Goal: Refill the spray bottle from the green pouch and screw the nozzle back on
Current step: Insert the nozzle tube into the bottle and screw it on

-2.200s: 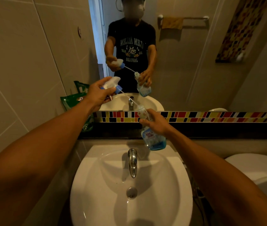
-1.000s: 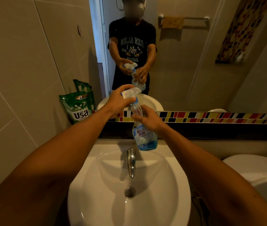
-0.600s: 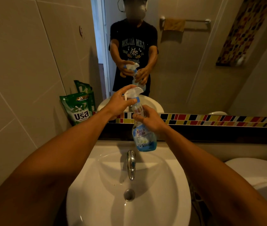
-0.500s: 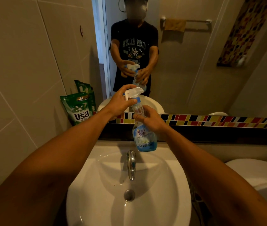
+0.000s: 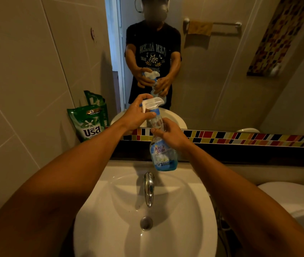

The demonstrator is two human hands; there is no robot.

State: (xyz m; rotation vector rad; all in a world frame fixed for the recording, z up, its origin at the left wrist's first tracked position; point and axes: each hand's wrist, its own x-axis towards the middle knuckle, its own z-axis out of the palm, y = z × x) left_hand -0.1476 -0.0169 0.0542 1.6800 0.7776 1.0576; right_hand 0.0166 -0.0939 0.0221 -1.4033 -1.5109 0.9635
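Sink (image 5: pixel 199 210) below, left hand (image 5: pixel 135 117) hiding nozzle (image 5: pixel 152 103)

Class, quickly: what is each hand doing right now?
Left hand: closed on the white spray nozzle.
Right hand: closed around the spray bottle, above the sink.

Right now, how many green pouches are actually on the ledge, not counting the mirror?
1. The green pouch stands on the ledge in the left corner against the tiled wall. The green shape behind it is its mirror reflection. Anything behind the forearms would be hidden.
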